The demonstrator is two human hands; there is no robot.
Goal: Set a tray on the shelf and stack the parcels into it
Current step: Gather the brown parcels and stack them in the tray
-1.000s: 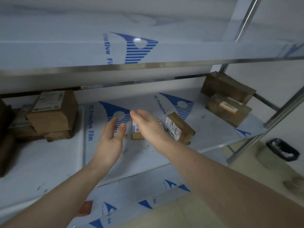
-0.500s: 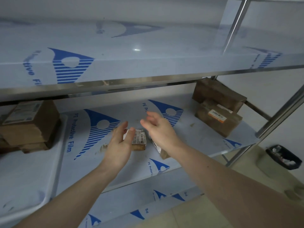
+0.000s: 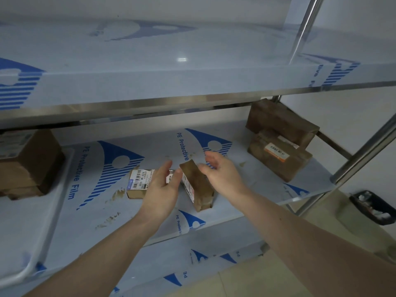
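Two small brown parcels lie mid-shelf. The flat one [image 3: 137, 185] shows a white barcode label; the other [image 3: 198, 189] stands on edge beside it. My left hand [image 3: 161, 189] lies over the flat parcel's right end with straight fingers. My right hand [image 3: 222, 172] hovers just right of the upright parcel, fingers loosely spread. A pale tray [image 3: 30, 266] sits on the shelf at left, holding stacked brown parcels [image 3: 32, 161]. Two larger brown parcels [image 3: 278, 155] rest at the shelf's right end.
The film-covered steel shelf [image 3: 225, 215] has an upper shelf [image 3: 171, 82] close overhead. Steel posts [image 3: 364, 151] stand at right. A dark bin [image 3: 372, 207] sits on the floor to the right. A lower shelf [image 3: 192, 258] runs below.
Both hands have come down to the two small parcels. The left hand now covers the flat parcel's end, and the right hand has moved beside the upright one.
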